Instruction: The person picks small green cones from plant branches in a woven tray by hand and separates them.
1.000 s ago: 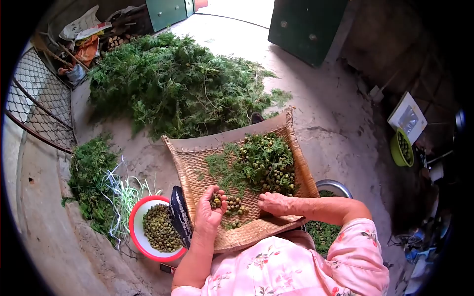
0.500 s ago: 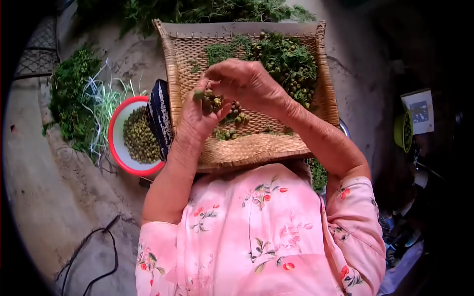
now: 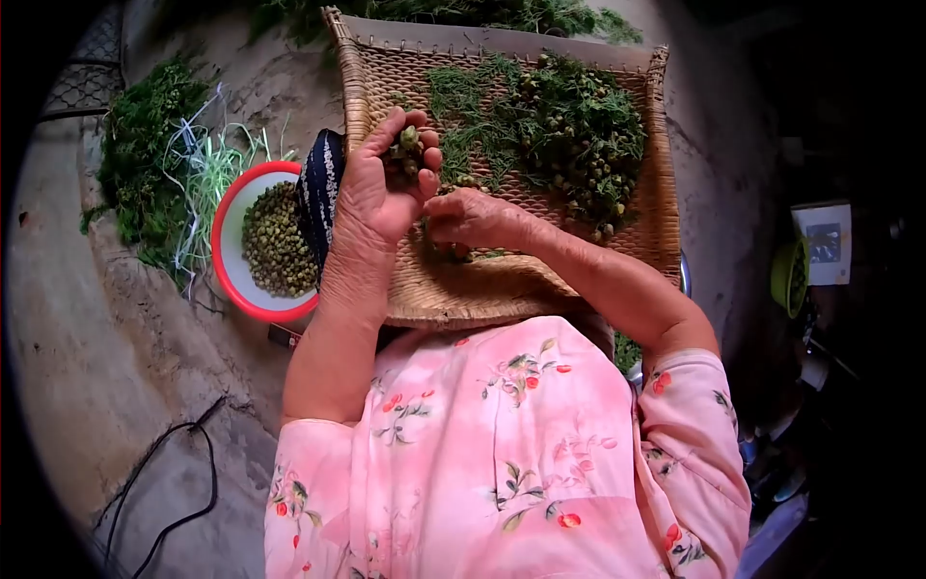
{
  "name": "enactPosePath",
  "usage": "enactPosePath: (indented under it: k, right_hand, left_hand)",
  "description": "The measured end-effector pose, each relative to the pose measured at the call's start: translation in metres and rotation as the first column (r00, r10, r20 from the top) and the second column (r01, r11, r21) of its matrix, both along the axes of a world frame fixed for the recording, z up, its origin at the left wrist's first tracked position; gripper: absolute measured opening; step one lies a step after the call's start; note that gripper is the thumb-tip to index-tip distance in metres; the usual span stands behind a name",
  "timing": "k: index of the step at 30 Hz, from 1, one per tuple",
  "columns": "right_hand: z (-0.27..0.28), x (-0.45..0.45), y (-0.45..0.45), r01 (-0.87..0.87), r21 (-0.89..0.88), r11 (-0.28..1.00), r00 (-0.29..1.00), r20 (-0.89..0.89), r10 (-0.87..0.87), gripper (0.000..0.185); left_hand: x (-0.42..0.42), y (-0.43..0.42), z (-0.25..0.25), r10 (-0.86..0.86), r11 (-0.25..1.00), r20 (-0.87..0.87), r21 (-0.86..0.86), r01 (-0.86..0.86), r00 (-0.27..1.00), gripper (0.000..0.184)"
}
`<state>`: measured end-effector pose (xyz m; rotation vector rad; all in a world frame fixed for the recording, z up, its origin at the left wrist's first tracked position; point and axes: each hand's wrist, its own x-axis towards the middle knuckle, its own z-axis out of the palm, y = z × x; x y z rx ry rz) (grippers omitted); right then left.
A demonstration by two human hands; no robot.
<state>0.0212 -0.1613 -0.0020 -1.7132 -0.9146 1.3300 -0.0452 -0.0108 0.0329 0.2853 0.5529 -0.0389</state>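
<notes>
My left hand (image 3: 384, 185) is palm up with its fingers curled around a small heap of green-brown seed cones (image 3: 407, 152). Close beside it, my right hand (image 3: 477, 220) is low over the woven wicker tray (image 3: 511, 289), its fingers bent together and pointing down. A few loose cones lie right by those fingertips; whatever is between them is hidden. Farther back on the tray, a pile of feathery green sprigs with cones (image 3: 584, 135) covers the right side, and thinner green bits (image 3: 473, 106) are scattered to its left.
A red-rimmed white bowl (image 3: 231, 280) full of loose cones stands left of the tray, a dark blue patterned cloth (image 3: 322, 193) between them. Green branches (image 3: 145, 135) and pale plastic strands (image 3: 207, 159) lie farther left. A black cable (image 3: 207, 463) crosses the floor; a yellow-green container (image 3: 791, 275) is at right.
My right hand has left the cones in my left palm and moved down to the tray. The left hand has turned more open to view, still holding cones. The view has shifted slightly.
</notes>
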Motion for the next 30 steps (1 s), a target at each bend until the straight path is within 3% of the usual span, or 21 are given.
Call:
enactPosePath:
  k: [1,2,4,8,10,12,14,16,18,20,22,24,25,30]
  right_hand:
    - [-0.004,0.000,0.002,-0.019,-0.040,0.999,0.999,-0.046,0.018,0.033]
    - [-0.008,0.003,0.001,0.175,-0.017,0.984,0.914,-0.369,-0.169,0.038]
    - [-0.009,0.025,0.000,0.540,-0.022,0.841,0.779,-0.366,-0.510,0.042]
    - [-0.013,0.053,-0.024,0.746,0.036,0.665,0.640,-0.312,-0.702,0.042]
    - [-0.010,0.058,-0.029,0.792,0.027,0.610,0.604,-0.179,-0.776,0.041]
    - [-0.011,0.060,-0.031,0.780,0.073,0.621,0.625,-0.122,-0.771,0.037]
    - [-0.015,0.060,-0.027,0.711,0.128,0.691,0.688,0.072,-0.722,0.028]
    - [-0.029,0.058,-0.018,0.564,0.284,0.776,0.676,0.382,-0.631,0.014]
    - [-0.036,0.052,-0.011,0.367,0.334,0.868,0.577,0.651,-0.494,0.015]
    - [-0.018,0.039,-0.003,0.315,0.164,0.935,0.521,0.794,-0.315,0.018]
    - [-0.026,0.040,-0.002,0.290,0.079,0.954,0.497,0.839,-0.220,0.014]
    - [-0.034,0.051,-0.005,0.335,0.091,0.938,0.443,0.863,-0.242,0.009]
    - [-0.034,0.057,-0.007,0.367,0.119,0.923,0.349,0.902,-0.255,0.009]
    - [-0.013,0.085,-0.034,0.422,0.234,0.876,0.168,0.929,-0.329,0.013]
  left_hand:
    - [0.000,0.000,0.002,0.012,1.000,-0.013,-0.017,-0.012,1.000,0.021]
    - [0.000,0.002,0.003,0.013,1.000,-0.014,-0.016,-0.013,1.000,0.021]
    - [0.000,0.006,0.005,0.025,0.999,-0.009,0.028,-0.025,1.000,0.020]
    - [0.004,0.003,0.014,0.095,0.994,-0.046,0.054,-0.092,0.994,0.020]
    - [0.005,0.007,0.008,0.101,0.995,-0.011,0.019,-0.101,0.995,0.022]
    - [0.005,0.011,-0.001,0.105,0.994,0.024,-0.013,-0.105,0.994,0.023]
    - [0.003,0.016,-0.009,0.065,0.983,0.247,-0.180,-0.020,0.967,0.023]
    - [0.002,0.014,-0.004,0.084,0.984,0.223,-0.173,-0.046,0.971,0.022]
    - [0.001,0.014,-0.006,0.060,0.991,0.240,-0.128,-0.030,0.969,0.023]
    - [0.001,0.014,-0.007,0.059,0.994,0.224,-0.103,-0.037,0.973,0.023]
    - [0.001,0.013,-0.008,0.057,0.996,0.205,-0.080,-0.041,0.977,0.024]
    - [0.001,0.013,-0.008,0.055,0.998,0.172,-0.023,-0.052,0.984,0.024]
    - [0.001,0.013,-0.008,0.056,0.998,0.169,-0.027,-0.053,0.984,0.024]
    - [0.003,0.010,-0.004,0.084,0.996,0.078,0.017,-0.086,0.993,0.021]
